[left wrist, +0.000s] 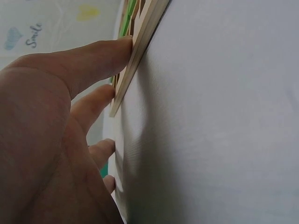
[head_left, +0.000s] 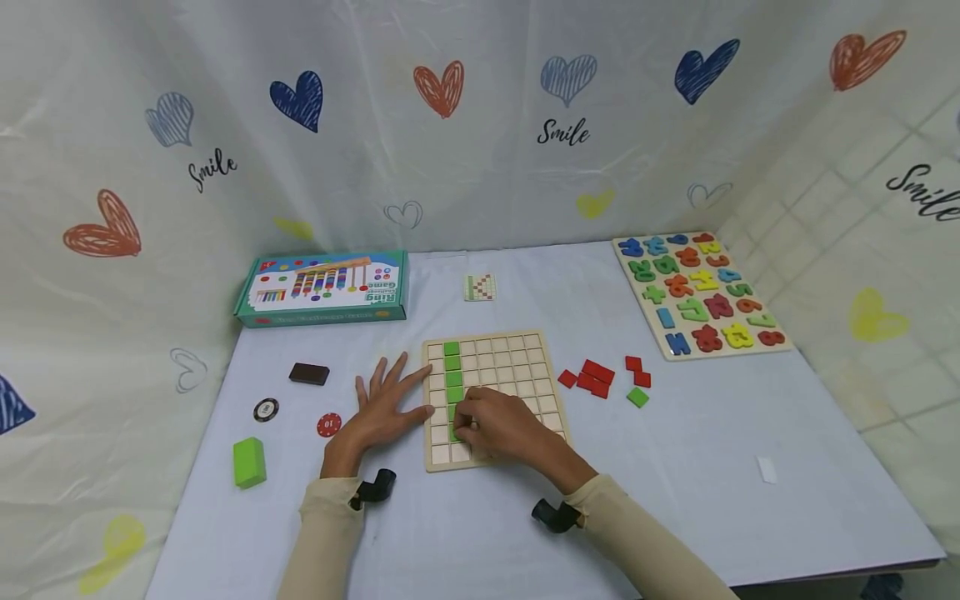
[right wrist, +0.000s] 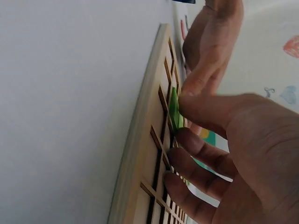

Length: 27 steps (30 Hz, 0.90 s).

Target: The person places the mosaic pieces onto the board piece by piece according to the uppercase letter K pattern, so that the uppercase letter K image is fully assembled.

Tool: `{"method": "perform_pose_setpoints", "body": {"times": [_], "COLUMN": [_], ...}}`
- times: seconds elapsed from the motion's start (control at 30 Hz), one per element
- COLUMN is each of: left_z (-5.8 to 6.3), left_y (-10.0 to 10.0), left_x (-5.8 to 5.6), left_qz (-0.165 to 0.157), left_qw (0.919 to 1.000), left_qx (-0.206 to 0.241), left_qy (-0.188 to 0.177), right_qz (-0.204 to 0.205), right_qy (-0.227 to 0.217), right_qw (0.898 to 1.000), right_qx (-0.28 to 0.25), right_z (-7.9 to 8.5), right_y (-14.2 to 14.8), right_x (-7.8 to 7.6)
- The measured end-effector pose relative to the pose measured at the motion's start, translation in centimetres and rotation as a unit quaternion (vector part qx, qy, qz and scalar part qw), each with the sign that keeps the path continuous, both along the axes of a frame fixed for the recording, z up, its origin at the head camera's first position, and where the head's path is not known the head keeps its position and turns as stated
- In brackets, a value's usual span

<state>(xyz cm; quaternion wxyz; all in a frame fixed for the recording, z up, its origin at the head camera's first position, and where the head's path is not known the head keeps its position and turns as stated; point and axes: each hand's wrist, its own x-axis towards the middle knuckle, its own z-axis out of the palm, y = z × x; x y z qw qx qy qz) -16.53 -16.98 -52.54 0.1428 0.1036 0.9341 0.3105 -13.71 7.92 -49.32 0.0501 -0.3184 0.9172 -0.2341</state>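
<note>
A pale wooden grid board lies flat, with green square tiles running down its second column from the left. My left hand is spread, its thumb and index fingertips touching the board's left edge. Low in the green column, my right hand pinches a green tile between thumb and index finger. In the right wrist view this tile sits tilted against the grid lines, and the other fingers curl over the board. The right hand hides part of the lower middle cells in the head view.
Red tiles and a loose green tile lie right of the board. A puzzle board stands back right, a game box back left, a pattern card behind. Chips and a green block are left.
</note>
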Motion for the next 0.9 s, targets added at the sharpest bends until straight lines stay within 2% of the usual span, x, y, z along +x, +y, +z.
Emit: {"method": "perform_pose_setpoints", "body": {"times": [0.17,0.3,0.53,0.67,0.9], "left_z": [-0.1,-0.1,0.0,0.1,-0.1], "left_y": [0.2,0.3,0.3,0.1,0.0], "left_x": [0.1,0.1,0.1,0.1,0.1], "left_qz": [0.002,0.002,0.001,0.004,-0.002], "left_qw": [1.0,1.0,1.0,1.0,1.0], "left_qx": [0.0,-0.001,0.0,-0.002,-0.001], "left_qy": [-0.001,-0.004,-0.003,-0.006,-0.003], "right_qz": [-0.014,-0.041,-0.108,-0.154,-0.237], "right_qy": [-0.041,-0.052,-0.035,-0.023,-0.034], "right_qw": [0.999,0.998,0.994,0.988,0.968], "right_qx": [-0.012,-0.013,-0.007,0.015,0.081], "right_z": [0.6,1.0,1.8,2.1,2.6], "right_y": [1.3,3.3,8.9,12.5,18.0], "right_x": [0.2,0.3,0.5,0.3,0.2]}}
